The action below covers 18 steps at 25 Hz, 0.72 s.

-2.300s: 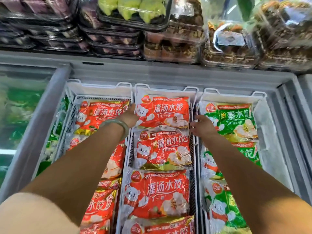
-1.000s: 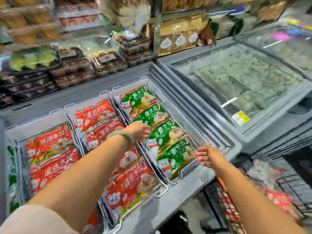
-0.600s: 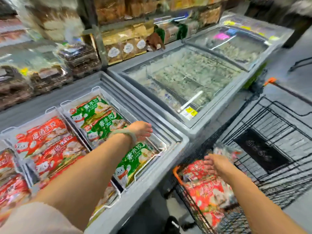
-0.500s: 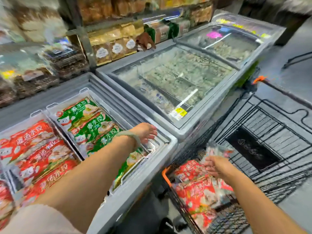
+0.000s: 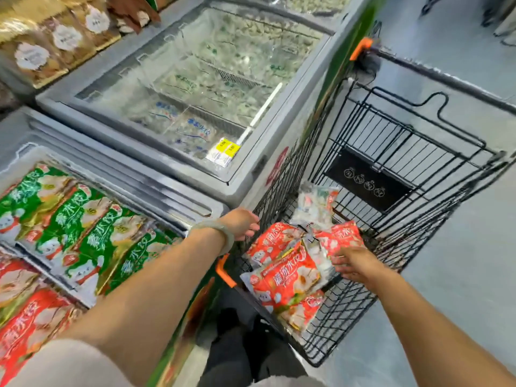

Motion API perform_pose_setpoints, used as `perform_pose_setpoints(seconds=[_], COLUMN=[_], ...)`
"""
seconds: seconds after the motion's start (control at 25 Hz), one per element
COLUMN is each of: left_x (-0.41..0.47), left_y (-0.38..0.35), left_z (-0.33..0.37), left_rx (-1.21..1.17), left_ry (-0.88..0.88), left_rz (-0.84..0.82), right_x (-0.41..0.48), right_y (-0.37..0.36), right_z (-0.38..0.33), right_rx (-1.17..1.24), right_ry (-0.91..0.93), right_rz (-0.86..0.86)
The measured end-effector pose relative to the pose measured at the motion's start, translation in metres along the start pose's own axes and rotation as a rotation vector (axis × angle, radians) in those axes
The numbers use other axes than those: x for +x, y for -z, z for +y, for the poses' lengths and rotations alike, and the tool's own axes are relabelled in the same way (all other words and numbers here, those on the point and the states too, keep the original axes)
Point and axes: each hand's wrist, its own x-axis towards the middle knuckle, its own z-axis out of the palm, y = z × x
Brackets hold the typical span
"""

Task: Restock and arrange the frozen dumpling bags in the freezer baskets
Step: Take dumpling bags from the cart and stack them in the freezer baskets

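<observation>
Frozen dumpling bags in red wrappers lay in a loose heap at the near end of a black wire cart, parked just beside the open freezer. Inside the freezer, green bags lay overlapped in a row in the basket nearest the cart, and more red bags filled the one next along, at the lower left of the view.

The right hand reached into the cart with its fingers nearly straight and spread, their tips laid on the right edge of the top red bag; none was seen curled under it, so it touched rather than gripped. The left hand, a pale bangle on its wrist, hovered at the cart's near rim with fingers loosely extended and nothing in them; whether it touched the wire could not be told.

The step in hand looked like fetching fresh stock: picking a red bag out of the cart. The next move would call for the right fingers to close round the bag's edge, perhaps with the left hand coming under the slippery pack, then a lift clear of the wire wall and a carry past the green row to the red basket, laid label up like its neighbours
</observation>
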Motion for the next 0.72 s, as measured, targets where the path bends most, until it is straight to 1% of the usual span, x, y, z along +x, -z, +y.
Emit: perform_pose_setpoints(seconds=[0.04,0.12,0.16,0.36,0.48,0.6,0.72], left_x=[0.01,0.034,0.044,0.101,0.129,0.156,0.177], left_y=[-0.007,-0.023,-0.028,-0.058,-0.07,-0.083,-0.092], left_z=[-0.002,-0.012,-0.018,-0.048,-0.071,-0.1,-0.114], left_rx=[0.071,0.246,0.3,0.613,0.712,0.692,0.71], left_ry=[-0.027,-0.058,-0.045,-0.015,-0.018,0.051,0.096], left_rz=[0.028,0.023,0.014,-0.12,-0.1,-0.175,-0.226], right_x=[0.005,0.018,0.025,0.067,0.088,0.11,0.127], right_y=[0.002,0.004,0.003,-0.013,-0.03,-0.051,-0.067], right_z=[0.006,0.018,0.022,0.048,0.06,0.077,0.094], right_rx=[0.028,0.045,0.044,0.107,0.119,0.181,0.124], right_ry=[-0.03,-0.092,-0.113,-0.203,-0.218,-0.322,-0.322], right_rz=[-0.003,0.01,0.014,-0.008,-0.011,-0.056,-0.049])
